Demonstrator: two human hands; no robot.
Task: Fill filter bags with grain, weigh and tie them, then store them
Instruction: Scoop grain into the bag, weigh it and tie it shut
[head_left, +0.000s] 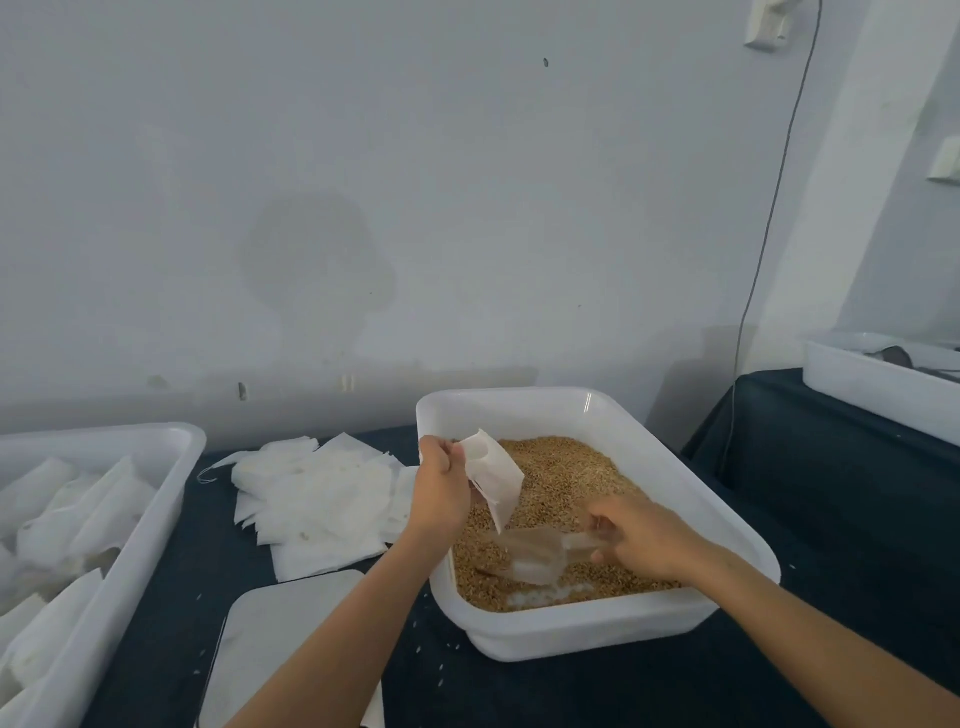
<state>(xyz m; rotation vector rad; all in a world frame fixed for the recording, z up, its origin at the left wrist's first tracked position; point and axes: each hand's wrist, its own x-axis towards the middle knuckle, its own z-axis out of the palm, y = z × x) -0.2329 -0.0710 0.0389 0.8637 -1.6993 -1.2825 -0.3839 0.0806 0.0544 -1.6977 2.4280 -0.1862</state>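
Note:
A white tub (691, 483) in the middle holds golden-brown grain (566, 467). My left hand (444, 488) grips an empty white filter bag (496, 478) by its top, over the tub's left side. My right hand (639, 535) holds the handle of a clear plastic scoop (530, 558), which lies low in the grain below the bag. A loose pile of flat white filter bags (317, 493) lies on the dark tablecloth left of the tub. A silver scale platform (280, 634) sits at the near edge, in front of the pile.
A second white tub (156, 499) at the far left holds several filled white bags. Another white tub (878, 389) stands on a separate dark table at the right. A thin cable (769, 218) hangs down the wall. Stray grains dot the cloth.

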